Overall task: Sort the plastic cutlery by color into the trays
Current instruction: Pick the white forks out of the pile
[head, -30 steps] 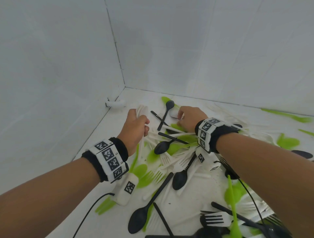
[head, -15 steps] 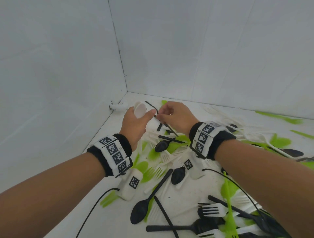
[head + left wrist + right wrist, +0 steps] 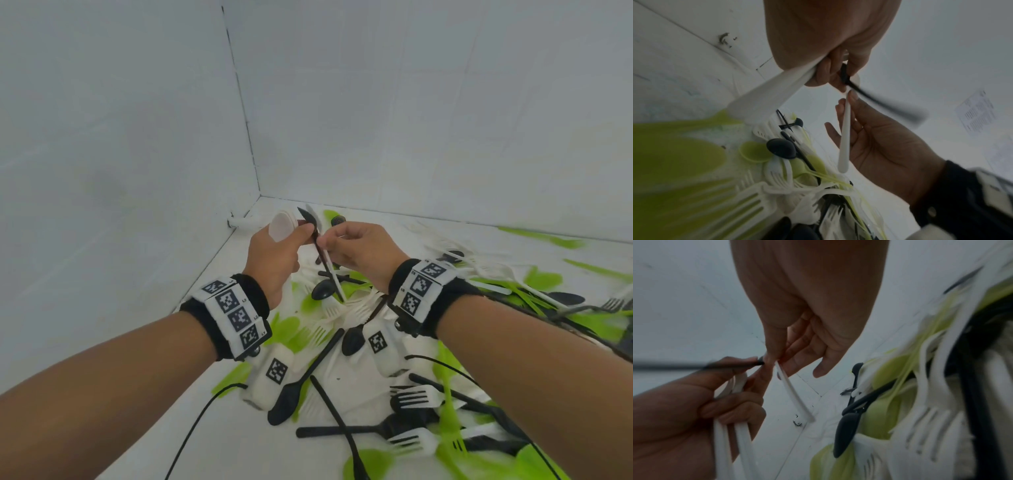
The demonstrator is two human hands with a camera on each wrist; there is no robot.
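Hardly anything looks sorted: green, black and white plastic cutlery (image 3: 346, 329) lies jumbled over the white table (image 3: 219, 445), and no trays show in any view, so I cannot say what they hold. Above the heap, the left hand (image 3: 274, 257) has its grip clenched round a bundle of white plastic spoons (image 3: 282, 226), a black plastic spoon (image 3: 310, 219) caught at its fingertips. The right hand (image 3: 359, 250) pinches a thin white plastic handle (image 3: 844, 138). Nearly the whole pile is left, I'd judge.
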